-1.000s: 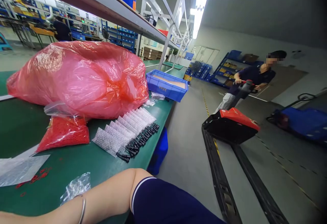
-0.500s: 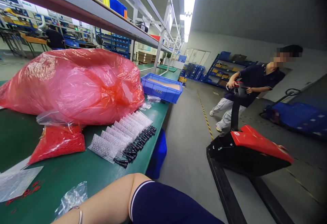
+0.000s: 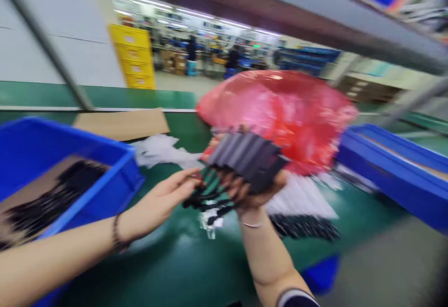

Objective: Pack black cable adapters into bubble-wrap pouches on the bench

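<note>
The picture is blurred by motion. My right hand (image 3: 254, 190) is raised palm up over the green bench (image 3: 164, 260) and holds a fan of dark grey packets (image 3: 247, 157) with black cable ends hanging below. My left hand (image 3: 163, 202) reaches in from the left, fingers apart, its fingertips at the hanging black cables (image 3: 203, 199). Behind both hands lies a big red plastic bag (image 3: 280, 111).
A blue bin (image 3: 70, 157) with black parts stands at the left, another blue bin (image 3: 395, 167) at the right. A row of bagged black parts (image 3: 304, 204) lies on the bench, with white wrapping (image 3: 157, 150) and cardboard (image 3: 122, 122) behind. People stand far back.
The view has swung left, from the aisle with the person and pallet truck to the bench. Both hands are now up in front, the right one holding a bundle of packets.
</note>
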`<state>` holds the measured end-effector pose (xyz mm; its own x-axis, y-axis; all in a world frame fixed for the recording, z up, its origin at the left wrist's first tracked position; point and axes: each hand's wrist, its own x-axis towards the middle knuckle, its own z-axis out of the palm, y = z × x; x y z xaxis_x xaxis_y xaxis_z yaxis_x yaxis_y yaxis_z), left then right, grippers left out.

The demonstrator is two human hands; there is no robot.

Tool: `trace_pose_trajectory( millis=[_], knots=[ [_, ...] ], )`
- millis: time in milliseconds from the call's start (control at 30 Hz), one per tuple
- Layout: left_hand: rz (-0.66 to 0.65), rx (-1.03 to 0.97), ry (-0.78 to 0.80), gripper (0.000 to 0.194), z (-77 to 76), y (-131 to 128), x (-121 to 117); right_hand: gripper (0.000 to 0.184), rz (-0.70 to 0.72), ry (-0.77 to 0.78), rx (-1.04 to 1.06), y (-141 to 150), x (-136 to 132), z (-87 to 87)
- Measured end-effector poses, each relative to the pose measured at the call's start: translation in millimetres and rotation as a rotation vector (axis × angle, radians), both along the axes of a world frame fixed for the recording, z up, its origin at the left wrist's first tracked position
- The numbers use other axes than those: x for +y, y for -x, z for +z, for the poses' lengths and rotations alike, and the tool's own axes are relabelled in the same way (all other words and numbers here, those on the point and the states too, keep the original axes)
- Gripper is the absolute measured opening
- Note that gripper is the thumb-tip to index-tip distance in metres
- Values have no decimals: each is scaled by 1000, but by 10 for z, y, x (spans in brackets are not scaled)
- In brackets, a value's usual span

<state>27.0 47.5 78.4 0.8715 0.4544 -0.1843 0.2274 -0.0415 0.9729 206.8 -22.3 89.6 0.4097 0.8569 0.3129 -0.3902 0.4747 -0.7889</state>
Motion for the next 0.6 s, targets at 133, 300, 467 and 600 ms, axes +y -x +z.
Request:
trace_pose_trajectory(
  millis=[133,300,467,600],
  knots=[
    [-12,-225,214,53,53,-48,26,87,108,-91,170,109,212,-24],
    [37,-177,235,51,82,-78,-30,87,175,-316,131,52,88,-75],
    [-24,-210,314,63,89,-19,8,85,207,-376,165,5,21,-73],
    [-71,-129,458,39,86,-9,8,83,154,-386,174,14,27,-11]
  ],
)
